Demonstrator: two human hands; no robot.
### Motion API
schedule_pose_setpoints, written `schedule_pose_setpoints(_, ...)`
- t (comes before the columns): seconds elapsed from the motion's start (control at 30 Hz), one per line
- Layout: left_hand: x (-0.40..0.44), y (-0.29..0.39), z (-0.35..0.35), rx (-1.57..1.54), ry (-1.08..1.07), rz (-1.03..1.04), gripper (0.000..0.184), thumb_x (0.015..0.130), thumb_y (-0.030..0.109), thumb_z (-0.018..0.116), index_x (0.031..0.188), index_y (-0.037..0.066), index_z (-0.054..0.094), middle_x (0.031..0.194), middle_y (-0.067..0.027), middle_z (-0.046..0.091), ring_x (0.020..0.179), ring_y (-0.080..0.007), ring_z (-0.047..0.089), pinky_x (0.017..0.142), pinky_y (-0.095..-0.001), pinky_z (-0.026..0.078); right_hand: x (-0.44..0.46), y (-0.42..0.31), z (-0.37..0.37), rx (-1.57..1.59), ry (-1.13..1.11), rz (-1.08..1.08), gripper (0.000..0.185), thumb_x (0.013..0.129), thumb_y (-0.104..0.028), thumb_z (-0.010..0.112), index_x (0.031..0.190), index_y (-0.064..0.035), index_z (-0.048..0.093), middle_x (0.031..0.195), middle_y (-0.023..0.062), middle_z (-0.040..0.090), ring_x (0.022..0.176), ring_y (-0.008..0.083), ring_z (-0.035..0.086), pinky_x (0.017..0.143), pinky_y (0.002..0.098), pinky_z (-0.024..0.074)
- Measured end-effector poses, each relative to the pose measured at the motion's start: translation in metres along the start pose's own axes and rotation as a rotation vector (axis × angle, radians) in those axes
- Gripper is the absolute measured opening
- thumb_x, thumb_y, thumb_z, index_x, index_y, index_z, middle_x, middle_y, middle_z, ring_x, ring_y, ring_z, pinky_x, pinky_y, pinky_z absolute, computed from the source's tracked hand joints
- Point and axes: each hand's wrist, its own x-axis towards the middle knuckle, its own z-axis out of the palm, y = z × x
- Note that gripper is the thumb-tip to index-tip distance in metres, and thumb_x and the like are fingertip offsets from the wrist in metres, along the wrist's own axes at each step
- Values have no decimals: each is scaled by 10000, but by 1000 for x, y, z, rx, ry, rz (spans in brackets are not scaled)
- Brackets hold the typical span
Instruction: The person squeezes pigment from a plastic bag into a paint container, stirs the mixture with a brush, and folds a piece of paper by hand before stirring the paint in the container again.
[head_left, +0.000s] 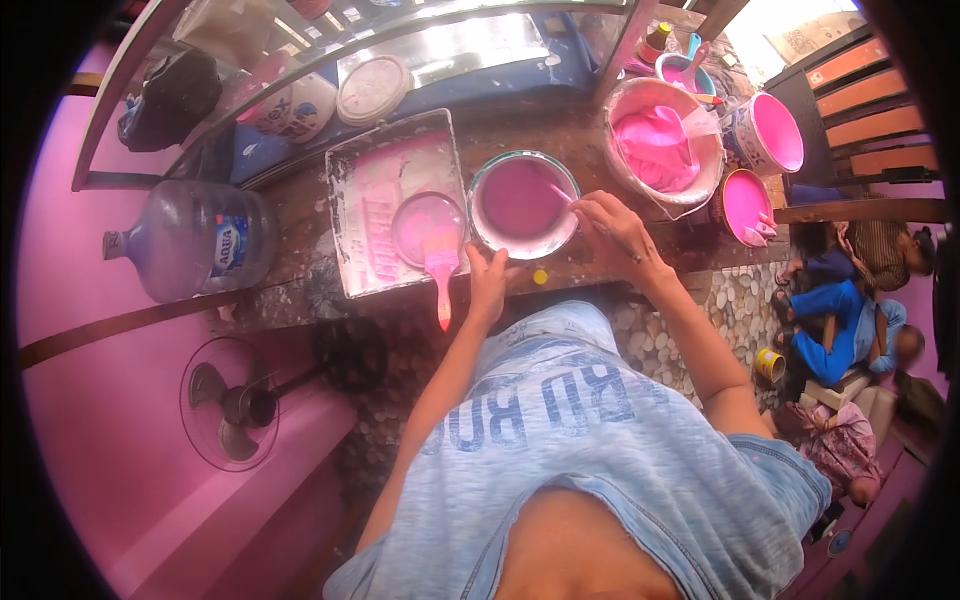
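A round white pot (483, 226) with a green outer rim stands on the wooden table, with dull pink paint (522, 197) in it. My left hand (487, 285) grips the pot's near left edge with thumb and fingers. My right hand (612, 235) is closed on a thin pinkish stick (560, 192) that slants over the pot's right rim; its lower end is hard to make out. Left of the pot lies a paint tray (347, 165) smeared with pink. On the tray rest a round lid (415, 213) and a paintbrush (441, 265), its pink handle pointing toward me.
A bucket with pink cloth or plastic (655, 150), a tipped pink-lined bucket (777, 133) and a pink paint can (746, 205) stand right. A water jug (205, 240) lies left, above a fan (235, 405). Several people (850, 325) sit at right.
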Motion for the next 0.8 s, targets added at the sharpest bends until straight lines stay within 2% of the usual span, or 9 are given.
schedule_pose_setpoints(0.1,-3,10,16,-102,13,7,464,951,87,491,1307,21,201,1342,-202,342,1200,-275,508,937,-414,547,-4,-4,16,117,-95,75,111,870,-14,614,975,15,636,920,143,627,829,307,635,719,387,525)
schedule_pose_setpoints(0.2,-5,15,20,-146,53,33,424,951,83,487,1273,34,216,1320,-202,355,1205,-284,508,958,-440,533,-10,-9,11,132,-213,56,113,879,-18,606,984,10,635,924,142,626,831,306,635,717,387,525)
schedule_pose_setpoints(0.37,-2,-2,18,-97,60,-5,398,956,78,481,1256,52,220,1317,-184,367,1198,-289,516,961,-468,528,2,2,1,-28,-41,-3,175,847,19,618,1022,8,624,926,144,620,818,313,634,701,389,524)
schedule_pose_setpoints(0.47,3,0,20,-108,24,-2,414,960,80,480,1272,60,209,1324,-178,365,1196,-286,517,958,-467,531,0,10,23,62,-65,-12,189,834,32,625,1022,8,622,926,142,613,831,318,633,707,396,523)
schedule_pose_setpoints(0.53,6,6,20,-137,-1,4,424,960,80,483,1282,62,207,1330,-178,359,1196,-282,517,956,-462,533,-5,1,24,88,-226,-44,184,834,12,625,1017,5,627,954,141,614,846,320,640,719,388,530)
schedule_pose_setpoints(0.6,2,10,17,-163,0,0,429,959,79,488,1286,63,210,1335,-180,353,1198,-277,515,953,-459,535,-9,-2,22,137,-253,-29,174,838,-1,625,1012,4,631,938,140,615,829,320,640,708,383,529)
schedule_pose_setpoints(0.67,-2,13,17,-158,16,14,433,959,83,499,1285,58,216,1337,-178,350,1190,-281,519,940,-447,545,-10,4,9,118,-188,63,172,835,-1,627,1007,0,631,918,139,614,834,315,638,702,383,529)
schedule_pose_setpoints(0.7,-4,13,17,-155,23,19,435,958,85,505,1285,56,219,1338,-177,348,1186,-282,521,934,-441,549,-6,6,4,21,-131,44,165,838,11,622,1002,-1,634,917,139,621,823,311,642,696,383,530)
schedule_pose_setpoints(0.8,0,9,18,-51,23,-3,446,962,90,512,1295,46,219,1337,-179,347,1172,-291,530,916,-418,562,-2,13,10,-16,-46,-31,183,838,37,606,1016,3,632,928,151,619,828,318,643,699,387,529)
